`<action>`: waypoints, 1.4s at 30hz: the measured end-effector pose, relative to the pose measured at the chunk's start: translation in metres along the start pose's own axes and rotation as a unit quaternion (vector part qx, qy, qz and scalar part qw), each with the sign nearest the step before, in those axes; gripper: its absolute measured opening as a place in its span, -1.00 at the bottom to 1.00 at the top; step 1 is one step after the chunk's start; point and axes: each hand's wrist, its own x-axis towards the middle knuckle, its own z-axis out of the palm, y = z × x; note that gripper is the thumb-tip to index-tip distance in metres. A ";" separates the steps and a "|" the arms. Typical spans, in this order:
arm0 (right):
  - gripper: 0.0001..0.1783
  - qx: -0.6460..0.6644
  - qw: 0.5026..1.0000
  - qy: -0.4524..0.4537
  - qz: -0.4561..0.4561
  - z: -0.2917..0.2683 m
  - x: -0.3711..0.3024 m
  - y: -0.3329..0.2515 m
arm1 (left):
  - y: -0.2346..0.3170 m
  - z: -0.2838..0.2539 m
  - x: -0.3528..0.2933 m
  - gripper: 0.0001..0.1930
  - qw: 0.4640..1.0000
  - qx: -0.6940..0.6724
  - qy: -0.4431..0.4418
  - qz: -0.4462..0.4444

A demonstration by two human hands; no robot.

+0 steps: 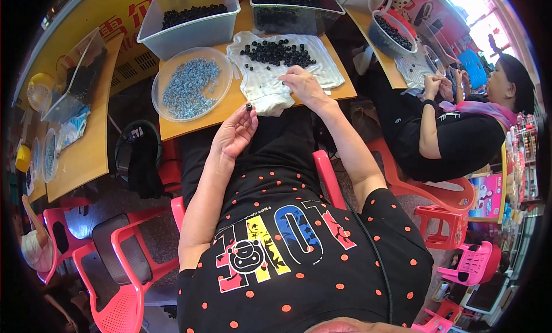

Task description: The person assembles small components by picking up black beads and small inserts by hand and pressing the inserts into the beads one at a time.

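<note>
My left hand (237,129) is just off the front table edge, thumb and fingertips closed on a small round black piece (249,107) with a lighter spot on its end. My right hand (307,87) hovers over a white cloth (261,85), its thumb and index finger pinched together; what they hold, if anything, is too small to make out. On the cloth beyond lies a loose pile of small black pieces (276,52), a few of them scattered nearer to me. Left of the cloth is a round clear tray (156,94) with many tiny pale-blue, translucent pieces (190,90).
Two clear plastic bins (190,38) (296,19) of black pieces stand at the table's back. On the right, a seated person (448,126) works at another table with a bowl (376,39) of black pieces. Red plastic chairs (118,275) stand at the left; another table (86,154) holds a bin.
</note>
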 end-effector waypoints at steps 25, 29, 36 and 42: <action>-0.84 0.492 0.856 0.025 0.154 -0.034 -0.029 -0.124 | -0.004 0.046 -0.041 -0.81 0.993 0.096 -0.041 0.063; -0.84 0.481 0.864 0.040 0.143 -0.031 -0.030 -0.123 | -0.006 0.048 -0.044 -0.82 0.987 0.127 -0.042 0.093; -0.85 0.433 0.894 0.036 0.105 -0.037 -0.029 -0.131 | -0.008 0.045 -0.042 -0.84 0.985 0.133 -0.051 0.094; -0.85 0.358 0.928 0.042 0.092 -0.043 -0.028 -0.139 | -0.010 0.047 -0.043 -0.84 0.981 0.151 -0.047 0.108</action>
